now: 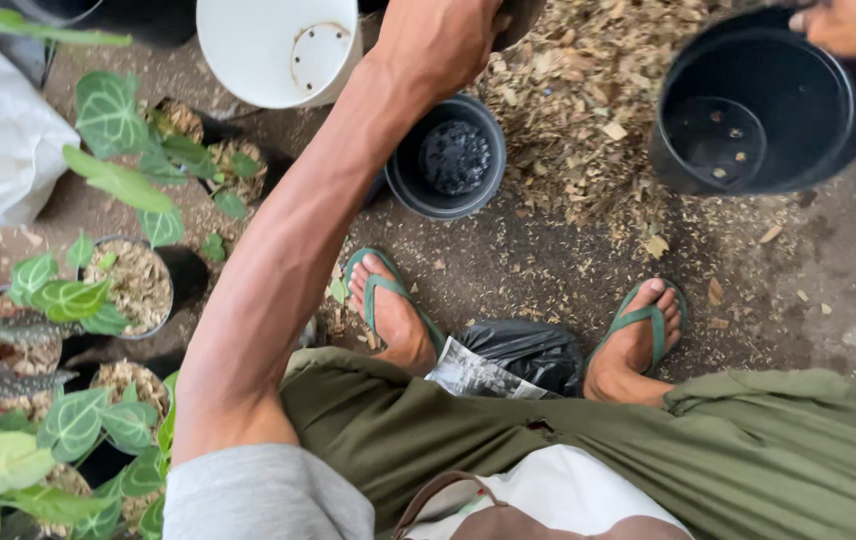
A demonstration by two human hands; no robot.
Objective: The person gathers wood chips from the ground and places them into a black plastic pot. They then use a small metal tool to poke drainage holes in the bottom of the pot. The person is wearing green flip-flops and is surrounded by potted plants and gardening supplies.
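Nearest to me is my grey sleeve (263, 495), and below it my olive trousers (588, 450) as I squat. Between my feet, in green sandals (388, 300), a crumpled black plastic bag (533, 350) lies on the ground (538, 255). To my left stand potted plants (98, 290) with veined, heart-shaped leaves, their pots topped with wood chips.

My left arm stretches forward, and my left hand (438, 40) hangs just above a small black pot (448, 160) that sits upright on the ground ahead of my left foot, with a dark lump of material at its bottom. The hand seems closed around something dark at the top edge, but I cannot tell how the fingers lie. Just left of it is a white pot (273, 50) tipped toward me.

Farther right, my right hand (853, 25) grips the rim of a large black pot (758, 105), fingers pinching its edge; the pot tilts over a heap of wood chips (573, 90), a few chips inside.
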